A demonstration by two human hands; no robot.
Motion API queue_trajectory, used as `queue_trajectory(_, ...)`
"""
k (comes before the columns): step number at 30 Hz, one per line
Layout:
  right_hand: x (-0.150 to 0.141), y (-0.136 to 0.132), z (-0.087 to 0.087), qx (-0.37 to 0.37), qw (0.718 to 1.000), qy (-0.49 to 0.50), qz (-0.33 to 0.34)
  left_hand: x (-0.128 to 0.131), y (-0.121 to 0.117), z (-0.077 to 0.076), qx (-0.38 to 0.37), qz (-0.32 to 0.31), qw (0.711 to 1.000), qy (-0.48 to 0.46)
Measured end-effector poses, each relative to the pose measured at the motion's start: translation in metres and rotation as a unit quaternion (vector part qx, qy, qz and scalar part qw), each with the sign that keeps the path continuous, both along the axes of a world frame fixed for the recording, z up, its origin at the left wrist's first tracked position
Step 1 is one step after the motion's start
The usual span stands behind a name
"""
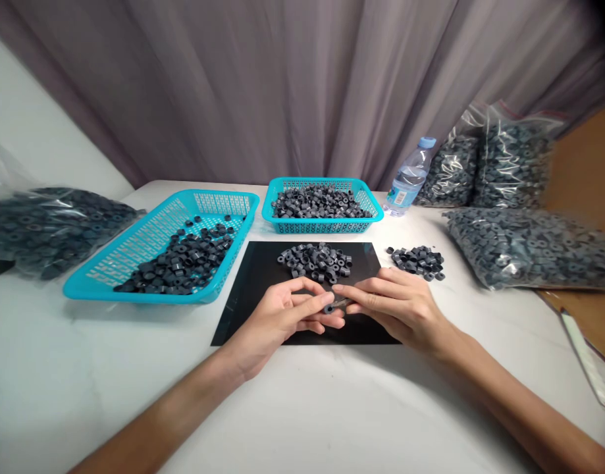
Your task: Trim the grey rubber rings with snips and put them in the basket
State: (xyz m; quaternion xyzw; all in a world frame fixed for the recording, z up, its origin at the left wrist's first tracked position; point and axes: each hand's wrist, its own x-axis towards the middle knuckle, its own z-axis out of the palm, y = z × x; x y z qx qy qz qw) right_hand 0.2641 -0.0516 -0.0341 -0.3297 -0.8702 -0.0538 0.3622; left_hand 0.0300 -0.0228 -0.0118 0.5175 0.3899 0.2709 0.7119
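Between the thumb and fingers of my left hand is a small dark grey plastic ring, its hole facing me. My right hand pinches a thin, metallic-looking tool, most of it hidden under the fingers. The tool's tip meets the ring or lies right beside it; I cannot tell which. Both hands hover over a black mat. Just beyond them a pile of similar rings lies on the mat, and a smaller pile sits on the white table past my right hand.
Two blue baskets, one at left and one at back, hold many rings. Bags of rings stand at left and right. A water bottle stands behind; a white-handled knife-like tool lies far right.
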Motion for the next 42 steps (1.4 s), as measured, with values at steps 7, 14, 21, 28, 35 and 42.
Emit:
queue_trajectory(7,-0.001,-0.001,0.000,0.005,1.000,-0.023,-0.012,-0.001,0.000,-0.001,0.003,-0.003,1.000,-0.002)
queue_trajectory(14,-0.001,-0.001,-0.001,0.015,1.000,-0.005,-0.022,0.000,0.000,0.000,-0.005,0.005,1.000,-0.001)
queue_trajectory(21,0.001,0.001,0.003,0.039,0.997,0.029,-0.058,0.000,0.002,-0.001,-0.017,0.033,0.999,-0.005)
queue_trajectory(28,0.004,0.006,-0.005,0.021,0.995,0.031,-0.087,-0.002,0.003,-0.006,-0.027,0.046,0.998,-0.018)
queue_trajectory(35,0.005,0.006,-0.008,0.003,0.996,0.033,-0.081,-0.001,0.004,-0.005,-0.071,0.037,0.996,-0.044)
queue_trajectory(42,0.003,0.005,-0.005,0.004,0.997,0.043,-0.062,0.001,0.001,-0.001,-0.105,0.044,0.991,-0.066)
